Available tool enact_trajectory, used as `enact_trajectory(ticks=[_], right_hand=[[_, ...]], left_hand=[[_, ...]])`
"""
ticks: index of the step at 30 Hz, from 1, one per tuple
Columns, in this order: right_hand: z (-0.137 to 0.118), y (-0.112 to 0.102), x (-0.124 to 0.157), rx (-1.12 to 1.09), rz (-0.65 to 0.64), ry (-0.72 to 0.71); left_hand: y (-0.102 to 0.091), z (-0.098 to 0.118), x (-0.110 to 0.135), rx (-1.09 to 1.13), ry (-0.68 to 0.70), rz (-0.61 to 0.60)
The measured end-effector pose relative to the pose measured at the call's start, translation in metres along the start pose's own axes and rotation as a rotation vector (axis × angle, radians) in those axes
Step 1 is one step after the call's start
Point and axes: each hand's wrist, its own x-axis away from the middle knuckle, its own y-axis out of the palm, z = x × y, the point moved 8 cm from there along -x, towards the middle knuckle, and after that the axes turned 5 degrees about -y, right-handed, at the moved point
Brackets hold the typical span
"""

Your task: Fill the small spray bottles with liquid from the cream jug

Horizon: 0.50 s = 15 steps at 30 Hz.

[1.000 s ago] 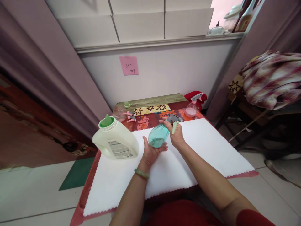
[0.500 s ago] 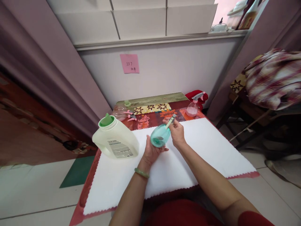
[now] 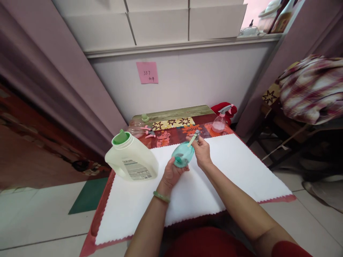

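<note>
A teal see-through spray bottle is held tilted above the white mat, its top leaning up and to the right. My left hand grips its rounded base from below, with a green bangle on that wrist. At the top end, my right hand closes its fingers around the spray head, which is pale green and grey. Part of the head is hidden by those fingers. To the left stands a large cream jug with a green spout and no cap on it.
At the table's back right stands a spray bottle with pink liquid. A clear spray bottle with a pink and grey head lies at the back left, near a small green cap. The white mat covers the table's front.
My left hand has shifted its fingers on the base, the thumb now lying against the bottle. The spray head and bottle have turned slightly in my hands.
</note>
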Motion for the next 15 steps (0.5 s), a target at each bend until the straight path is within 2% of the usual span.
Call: enact_trajectory(ticks=[6,11,15], right_hand=[[-0.005,-0.006,-0.002,0.074,0.035,-0.073],[-0.002,-0.007,-0.002,0.084,0.039,-0.062],[-0.005,-0.009,-0.006,-0.006,0.054,-0.073]], left_hand=[[0.001,-0.008,-0.004,0.002,-0.087,-0.004],[-0.002,0.001,0.001,0.013,0.015,0.009],[-0.011,-0.001,0.001,0.009,0.025,0.060]])
